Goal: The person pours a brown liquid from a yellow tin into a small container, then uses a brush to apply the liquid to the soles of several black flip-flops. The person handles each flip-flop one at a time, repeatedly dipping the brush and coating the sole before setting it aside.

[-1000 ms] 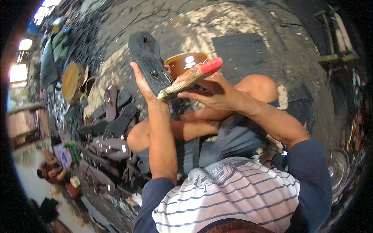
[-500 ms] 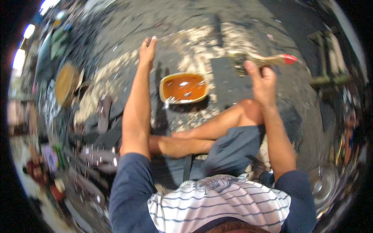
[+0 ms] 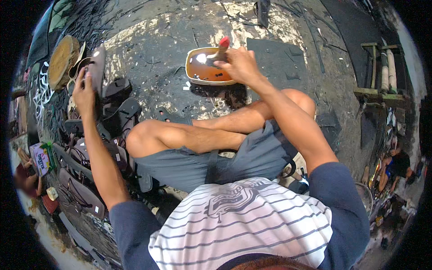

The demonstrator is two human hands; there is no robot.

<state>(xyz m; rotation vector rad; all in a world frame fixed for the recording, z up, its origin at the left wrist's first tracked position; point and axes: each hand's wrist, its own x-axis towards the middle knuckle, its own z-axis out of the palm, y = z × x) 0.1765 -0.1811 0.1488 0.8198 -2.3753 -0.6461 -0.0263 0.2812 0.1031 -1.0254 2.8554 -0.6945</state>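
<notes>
I have the right hand (image 3: 243, 65) over the near-right part of a tub (image 3: 211, 83) of amber liquid, its fingers closed around a brush (image 3: 224, 42) whose red handle end points up; the bristles are hidden, so I cannot tell whether they touch the liquid. Well apart on the other side, the left hand (image 3: 84, 94) is at a brownish slipper (image 3: 98, 63), thumb against its near edge beside the strap, but I cannot tell how firmly the fingers hold it. That slipper stands up by a round wooden block (image 3: 64, 58), just beyond a pile of dark sandals (image 3: 120, 108). My main worry is the wide reach: if the left hand has only a loose edge grip, the slipper could twist free or its strap could snag on the clutter. On the other side, a low wrist could knock the tub's rim and slop liquid on the floor (image 3: 157, 54) or the shins (image 3: 216, 122) close by. An overloaded brush could also drip on the black sheet (image 3: 288, 63) beside the tub, and wet fingers would let the handle slip.
</notes>
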